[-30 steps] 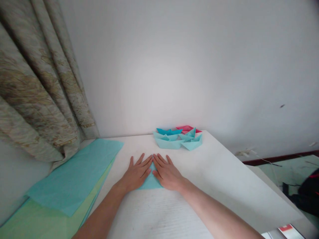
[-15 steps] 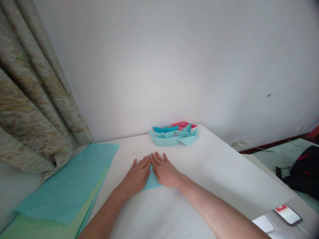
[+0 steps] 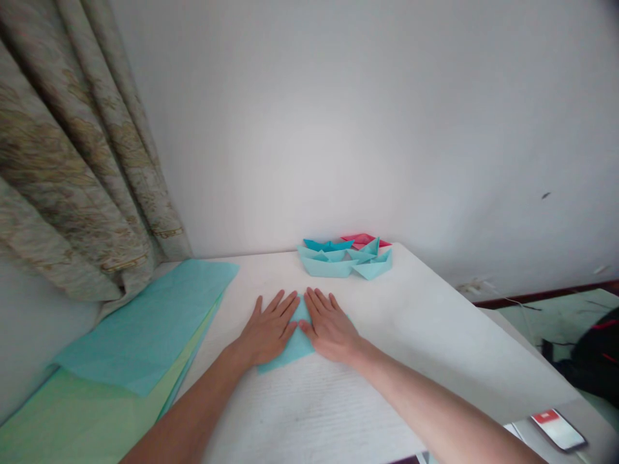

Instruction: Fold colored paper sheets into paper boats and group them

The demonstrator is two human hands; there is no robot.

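Note:
A folded piece of light blue paper (image 3: pixel 296 350) lies flat on the white table, its pointed top toward the wall. My left hand (image 3: pixel 269 327) presses flat on its left side with the fingers spread. On the right side rests my right hand (image 3: pixel 333 325), also flat, fingers stretched toward the wall. Both hands cover much of the paper, and the thumbs lie near its middle. Beyond the hands stand several folded paper boats: light blue ones (image 3: pixel 329 267), a darker blue one (image 3: pixel 329 245) and a pink one (image 3: pixel 360 240) at the back.
Large blue sheets (image 3: pixel 145 335) and green sheets (image 3: pixel 77 419) of paper lie at the left, beside a patterned curtain (image 3: pixel 82 142). A phone (image 3: pixel 558 430) lies at the table's right front. Behind the table (image 3: pixel 411 309) is a white wall; a black bag (image 3: pixel 599 354) sits at the far right.
My hands have slid down and apart along the paper's two sides, with the fingers more spread and more of the paper's middle showing. The camera view has shifted slightly.

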